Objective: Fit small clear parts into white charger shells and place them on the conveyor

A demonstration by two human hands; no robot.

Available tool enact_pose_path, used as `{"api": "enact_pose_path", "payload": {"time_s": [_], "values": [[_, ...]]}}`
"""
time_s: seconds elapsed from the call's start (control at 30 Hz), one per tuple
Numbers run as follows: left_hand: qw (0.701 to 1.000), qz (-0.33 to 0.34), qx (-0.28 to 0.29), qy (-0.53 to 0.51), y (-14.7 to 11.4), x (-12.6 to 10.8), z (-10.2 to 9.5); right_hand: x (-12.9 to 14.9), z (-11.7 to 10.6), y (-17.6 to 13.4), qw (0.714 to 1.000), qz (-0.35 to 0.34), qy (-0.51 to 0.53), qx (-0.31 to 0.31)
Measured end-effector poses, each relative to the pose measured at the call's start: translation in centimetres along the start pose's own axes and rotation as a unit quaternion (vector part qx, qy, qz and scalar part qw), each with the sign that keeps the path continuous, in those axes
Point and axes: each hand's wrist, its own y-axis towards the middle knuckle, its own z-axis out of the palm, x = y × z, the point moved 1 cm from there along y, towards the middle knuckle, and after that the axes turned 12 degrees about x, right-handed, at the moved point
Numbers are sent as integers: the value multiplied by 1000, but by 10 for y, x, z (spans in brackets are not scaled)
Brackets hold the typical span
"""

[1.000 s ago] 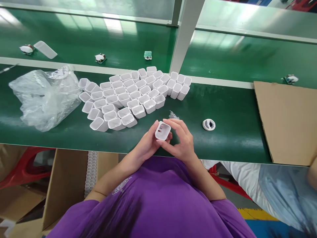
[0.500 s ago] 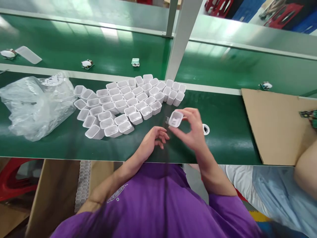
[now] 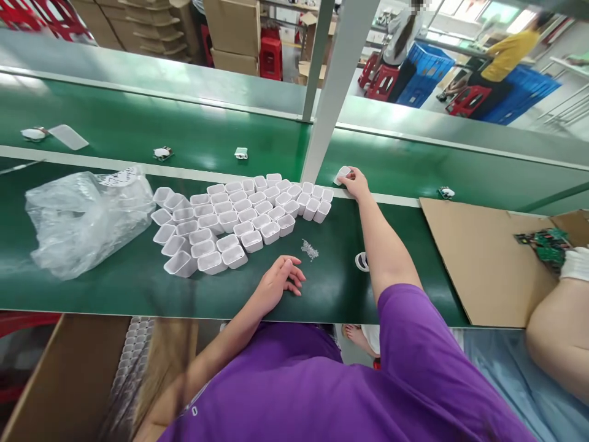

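Stretched out to the far side of the bench, my right hand [image 3: 356, 183] grips a small white plastic cup [image 3: 342, 174] between thumb and fingers, close to the metal post. My left hand [image 3: 279, 277] rests on the green surface near the front edge, fingers loosely curled and apart, holding nothing. Just beyond its fingertips lies a little pile of tiny clear pieces [image 3: 310, 249]. Many matching white cups [image 3: 239, 212], openings up, stand packed together left of my hands. Right of the pile sits a white ring-shaped roll [image 3: 361, 262], partly covered by my right arm.
A clear plastic bag [image 3: 87, 221] lies at the left. Cardboard [image 3: 483, 264] covers the right end, where a co-worker's gloved hand [image 3: 575, 263] is beside green circuit boards [image 3: 545, 245]. A metal post [image 3: 329, 92] rises mid-bench. Small parts sit along the green belt [image 3: 202, 132].
My right hand has carried the cup away from me, from above the bench to the far strip. The pile of clear pieces now shows. My view has tilted up; my left hand stays nearly in place.
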Motion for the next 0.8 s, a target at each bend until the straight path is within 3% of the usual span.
{"api": "enact_pose_path", "payload": {"time_s": [0.13,0.27,0.4,0.5,0.57,0.63,0.73,0.8], "values": [[1000,-11,-6,13,0,-2,2,3,-14,-16,999,-50,-21,3],[999,-12,0,34,0,-1,2,16,-28,-81,973,-200,-114,35],[994,-6,11,105,-3,1,0,23,-9,-167,934,-253,-181,176],[973,38,-31,226,-6,-1,0,17,16,-207,919,-253,-228,199],[938,97,-66,326,-9,-6,-1,12,29,-217,915,-259,-252,180],[878,178,-101,433,-9,-16,-4,8,36,-219,912,-270,-267,155],[745,279,-162,584,-6,-35,-12,10,40,-218,902,-286,-295,130],[667,286,-186,662,0,-48,-17,13,40,-220,889,-293,-328,128]]}}
